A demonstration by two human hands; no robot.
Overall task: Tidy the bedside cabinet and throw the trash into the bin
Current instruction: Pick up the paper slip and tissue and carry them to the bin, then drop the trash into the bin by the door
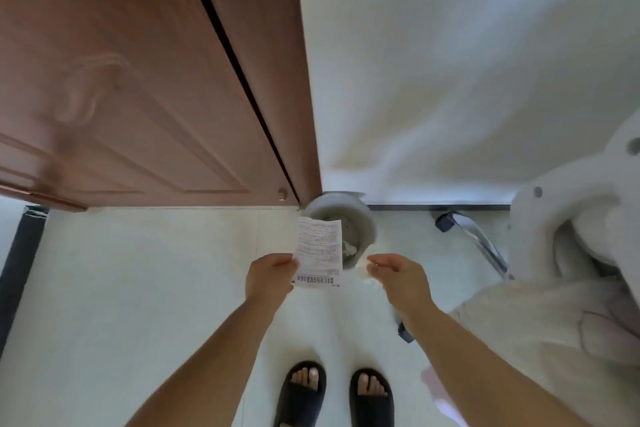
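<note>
My left hand (270,276) pinches the left edge of a printed paper leaflet (320,251), held upright over the floor. Behind the leaflet stands a round grey bin (360,218) in the corner, with white crumpled trash inside. My right hand (398,274) hovers just right of the leaflet, near the bin's front rim, fingers loosely curled and apart, with nothing clearly held. A small white scrap lies on the floor under that hand.
A brown wooden door (138,97) stands to the left of the bin, a white wall behind it. A white chair (571,218) with metal legs and a pale cushion sits at the right. My feet in black slippers (334,392) are on the pale tiled floor.
</note>
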